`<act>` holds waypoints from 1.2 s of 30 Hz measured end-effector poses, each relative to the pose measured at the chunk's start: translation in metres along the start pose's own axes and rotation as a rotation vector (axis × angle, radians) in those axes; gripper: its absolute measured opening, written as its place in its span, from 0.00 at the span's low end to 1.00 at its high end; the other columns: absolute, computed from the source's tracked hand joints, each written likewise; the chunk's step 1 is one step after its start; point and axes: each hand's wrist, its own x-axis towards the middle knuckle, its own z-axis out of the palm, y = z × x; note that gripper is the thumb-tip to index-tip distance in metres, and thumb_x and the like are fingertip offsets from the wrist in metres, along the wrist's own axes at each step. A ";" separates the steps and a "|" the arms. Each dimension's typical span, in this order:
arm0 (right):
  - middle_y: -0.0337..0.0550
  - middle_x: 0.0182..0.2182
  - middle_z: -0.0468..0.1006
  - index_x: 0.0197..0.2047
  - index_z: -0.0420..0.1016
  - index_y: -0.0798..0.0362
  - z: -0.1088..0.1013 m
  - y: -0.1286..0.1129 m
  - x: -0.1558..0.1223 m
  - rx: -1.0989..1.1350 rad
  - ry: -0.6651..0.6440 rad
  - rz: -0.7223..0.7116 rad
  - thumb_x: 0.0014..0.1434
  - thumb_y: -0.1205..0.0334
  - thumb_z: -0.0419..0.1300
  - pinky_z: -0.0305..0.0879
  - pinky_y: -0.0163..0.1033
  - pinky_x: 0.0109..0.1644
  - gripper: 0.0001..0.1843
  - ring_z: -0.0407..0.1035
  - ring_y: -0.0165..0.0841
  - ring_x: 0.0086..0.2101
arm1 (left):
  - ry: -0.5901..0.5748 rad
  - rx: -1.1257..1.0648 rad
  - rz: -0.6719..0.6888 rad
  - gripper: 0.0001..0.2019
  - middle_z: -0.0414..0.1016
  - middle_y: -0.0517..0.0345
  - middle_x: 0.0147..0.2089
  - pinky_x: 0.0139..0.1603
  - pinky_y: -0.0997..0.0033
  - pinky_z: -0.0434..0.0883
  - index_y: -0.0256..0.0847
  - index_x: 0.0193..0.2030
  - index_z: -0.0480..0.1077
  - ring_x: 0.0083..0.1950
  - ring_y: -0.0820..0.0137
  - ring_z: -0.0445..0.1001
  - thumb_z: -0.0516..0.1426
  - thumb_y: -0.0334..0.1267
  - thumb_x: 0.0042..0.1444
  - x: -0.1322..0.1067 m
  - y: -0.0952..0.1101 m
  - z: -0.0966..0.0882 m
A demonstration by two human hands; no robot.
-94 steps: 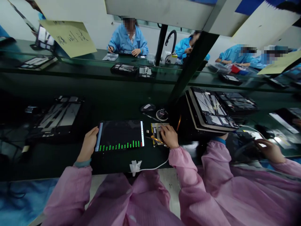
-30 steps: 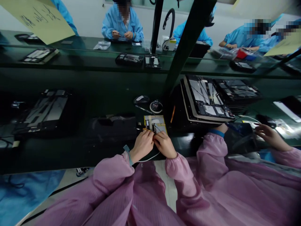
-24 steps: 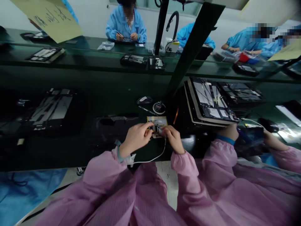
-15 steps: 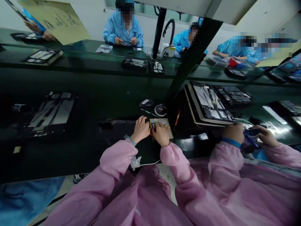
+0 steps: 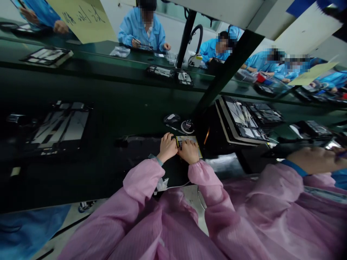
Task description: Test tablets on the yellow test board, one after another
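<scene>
1. The right hand [image 5: 189,150] rests on the yellow-edged pack [image 5: 192,138], fingers half curled — any pinch is hidden.
2. The left hand [image 5: 167,147], fingers bent, is beside it; its grip cannot be told.
3. The pack lies partly under the right fingers, just right of the left ones.
4. Earlier, the left hand held the lit tablet [image 5: 141,146] — now dark.

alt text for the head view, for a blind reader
A person's right hand lies over a yellow-edged flat part on a dark bench, the left hand close beside it. Stacked devices stand to the right; people in blue work opposite.
</scene>
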 end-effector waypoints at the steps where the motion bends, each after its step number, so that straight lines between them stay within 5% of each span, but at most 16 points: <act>1: 0.58 0.42 0.76 0.41 0.76 0.59 -0.004 0.003 -0.001 0.015 -0.003 -0.015 0.59 0.61 0.56 0.58 0.47 0.51 0.12 0.68 0.45 0.46 | 0.009 -0.013 -0.002 0.05 0.68 0.40 0.57 0.61 0.51 0.63 0.36 0.39 0.72 0.65 0.53 0.61 0.55 0.32 0.57 -0.003 0.000 -0.006; 3: 0.53 0.40 0.77 0.40 0.75 0.57 -0.011 0.008 -0.004 0.066 0.012 -0.053 0.62 0.61 0.54 0.60 0.42 0.49 0.11 0.69 0.41 0.44 | 0.065 -0.065 0.011 0.10 0.70 0.41 0.56 0.61 0.54 0.65 0.36 0.45 0.70 0.62 0.57 0.65 0.54 0.38 0.61 -0.019 -0.008 -0.022; 6: 0.49 0.40 0.77 0.45 0.74 0.55 -0.017 0.003 -0.008 0.254 0.065 -0.145 0.64 0.66 0.51 0.62 0.38 0.47 0.12 0.70 0.36 0.42 | 0.255 -0.142 0.004 0.17 0.69 0.43 0.58 0.63 0.55 0.63 0.37 0.55 0.65 0.61 0.59 0.66 0.51 0.44 0.64 -0.063 -0.046 -0.053; 9: 0.48 0.39 0.78 0.50 0.72 0.55 -0.011 -0.017 -0.007 0.338 0.023 -0.211 0.63 0.67 0.53 0.64 0.38 0.48 0.14 0.71 0.37 0.42 | 0.445 0.005 -0.284 0.19 0.67 0.37 0.59 0.63 0.44 0.61 0.35 0.54 0.66 0.63 0.50 0.64 0.52 0.45 0.62 -0.113 -0.096 -0.076; 13: 0.55 0.41 0.78 0.53 0.71 0.60 0.003 -0.047 -0.004 0.312 0.006 -0.176 0.62 0.65 0.54 0.64 0.43 0.49 0.17 0.71 0.41 0.45 | 0.414 -0.026 -0.468 0.21 0.65 0.34 0.62 0.63 0.46 0.63 0.32 0.54 0.67 0.64 0.47 0.65 0.50 0.44 0.61 -0.148 -0.132 -0.086; 18: 0.55 0.42 0.77 0.55 0.68 0.61 0.016 -0.057 -0.009 0.396 0.082 -0.110 0.59 0.65 0.54 0.66 0.45 0.49 0.21 0.71 0.40 0.42 | 0.478 -0.184 -0.504 0.15 0.72 0.45 0.56 0.60 0.51 0.67 0.40 0.49 0.73 0.58 0.53 0.71 0.52 0.39 0.57 -0.152 -0.123 -0.098; 22: 0.50 0.40 0.75 0.57 0.65 0.60 0.000 -0.050 -0.012 0.650 0.198 -0.025 0.54 0.63 0.57 0.67 0.44 0.44 0.26 0.69 0.37 0.36 | 0.675 -0.483 -0.472 0.22 0.70 0.49 0.58 0.59 0.55 0.68 0.45 0.58 0.68 0.58 0.58 0.70 0.56 0.39 0.55 -0.160 -0.111 -0.118; 25: 0.45 0.35 0.73 0.49 0.71 0.55 -0.035 -0.040 -0.010 0.765 0.257 -0.135 0.55 0.62 0.58 0.66 0.41 0.40 0.18 0.67 0.34 0.32 | 0.777 -0.724 -0.403 0.29 0.71 0.51 0.56 0.60 0.56 0.68 0.47 0.62 0.64 0.58 0.60 0.70 0.60 0.38 0.53 -0.161 -0.106 -0.133; 29: 0.44 0.37 0.71 0.40 0.75 0.52 -0.059 -0.030 -0.005 0.801 0.283 -0.411 0.59 0.64 0.55 0.66 0.38 0.40 0.08 0.67 0.33 0.35 | 0.829 -0.766 -0.234 0.13 0.73 0.52 0.54 0.61 0.58 0.67 0.42 0.47 0.74 0.58 0.60 0.71 0.59 0.40 0.55 -0.156 -0.109 -0.142; 33: 0.49 0.46 0.69 0.50 0.74 0.51 -0.019 -0.019 -0.002 0.605 0.365 -0.477 0.55 0.75 0.49 0.69 0.44 0.49 0.23 0.69 0.38 0.46 | 0.648 -0.577 -0.262 0.12 0.70 0.50 0.60 0.63 0.58 0.65 0.41 0.40 0.77 0.62 0.60 0.69 0.53 0.40 0.59 -0.154 -0.126 -0.128; 36: 0.51 0.52 0.69 0.59 0.68 0.49 0.018 -0.009 -0.005 0.437 0.253 -0.540 0.47 0.80 0.48 0.70 0.47 0.51 0.36 0.69 0.42 0.51 | 0.484 -0.452 -0.378 0.16 0.73 0.51 0.58 0.63 0.57 0.65 0.42 0.42 0.78 0.59 0.63 0.72 0.49 0.36 0.60 -0.157 -0.136 -0.112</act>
